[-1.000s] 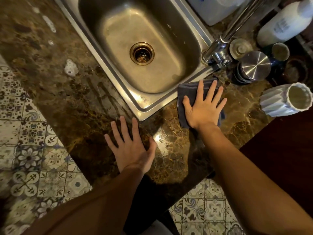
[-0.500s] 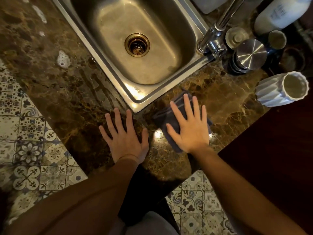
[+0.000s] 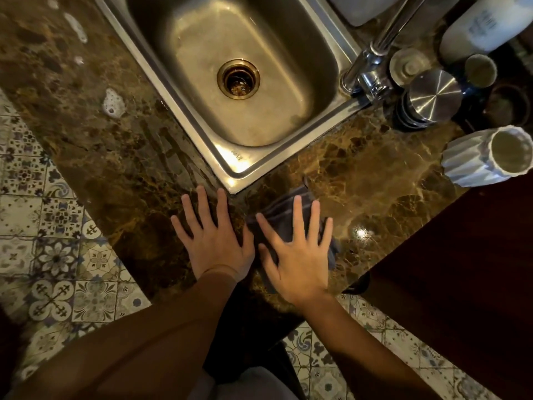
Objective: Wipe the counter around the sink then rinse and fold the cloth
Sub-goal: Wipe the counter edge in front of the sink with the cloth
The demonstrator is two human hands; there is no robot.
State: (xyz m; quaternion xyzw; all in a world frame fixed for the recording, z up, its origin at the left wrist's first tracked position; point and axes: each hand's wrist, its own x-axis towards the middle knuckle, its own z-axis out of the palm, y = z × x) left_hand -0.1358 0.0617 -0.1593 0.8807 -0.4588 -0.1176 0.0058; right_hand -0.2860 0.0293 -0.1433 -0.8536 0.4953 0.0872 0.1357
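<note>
The person's right hand (image 3: 297,255) is lying flat, fingers spread, on a dark grey cloth (image 3: 284,215) on the shiny brown marble counter (image 3: 375,180). The left hand (image 3: 215,241) is lying flat on the bare counter just beside it. Both hands are sitting near the corner of the steel sink (image 3: 230,166). A blob of white foam (image 3: 114,101) is sitting on the counter left of the sink. A ribbed white cup (image 3: 487,155) is lying on its side at the right.

The brown marble desk (image 3: 375,174) carries a dark cloth (image 3: 285,217) near the sink's corner, a soap-foam patch (image 3: 114,101), a ribbed white cup (image 3: 487,155) lying on its side, and steel canisters (image 3: 429,96).
</note>
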